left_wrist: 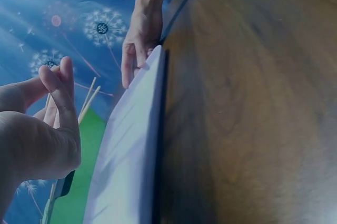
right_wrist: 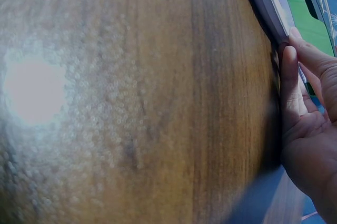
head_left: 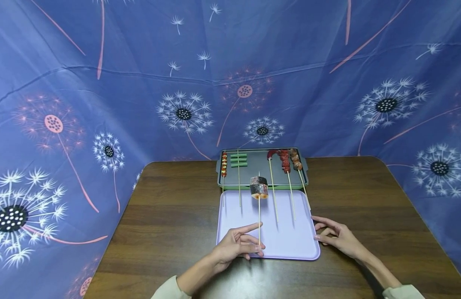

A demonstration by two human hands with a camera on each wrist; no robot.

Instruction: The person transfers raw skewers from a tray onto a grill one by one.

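My left hand pinches the lower stick of a skewer bearing thick chunks with dark, silvery skin and an orange-brown underside, like fish. It is held upright over a lavender tray, food end up. At the tray's right side, my right hand grips the rim between thumb and fingers; the right wrist view shows the thumb at that edge. Behind, a grey grill plate with a green base carries several skewers, among them green stalks and red meat.
More skewers lie on the plate: a red-and-green one, a dark red curved piece and browned meat. Their sticks reach out over the tray. A brown wooden table bears everything, with a blue dandelion-print cloth behind it.
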